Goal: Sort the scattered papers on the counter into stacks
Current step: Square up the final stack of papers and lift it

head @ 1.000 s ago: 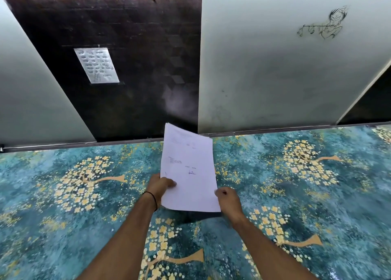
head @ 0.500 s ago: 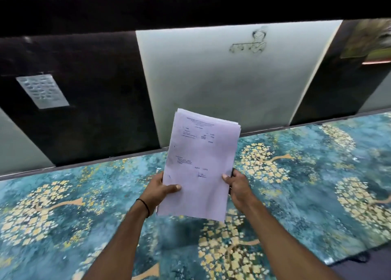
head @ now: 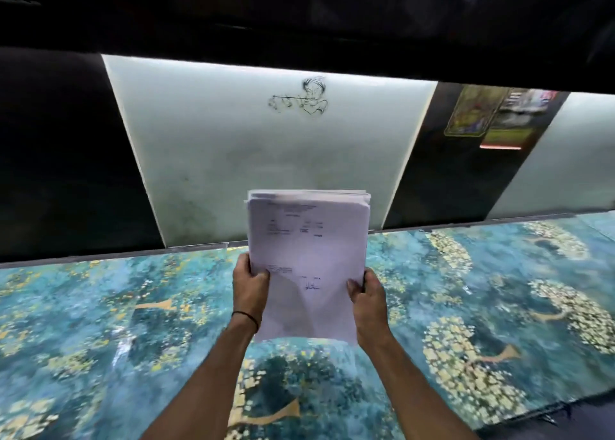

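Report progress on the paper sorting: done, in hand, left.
Done: several sheets are gathered into one stack of papers, top edges roughly even. In hand: the left hand and right hand grip its lower sides, holding it upright above the counter. Left: the stack is not yet set down; other stacks, if any, are out of view.

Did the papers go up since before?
Yes. The stack of papers, gripped by the left hand and right hand, has risen: its top edge sat just above the counter's back edge before, and now reaches well up the white wall panel.
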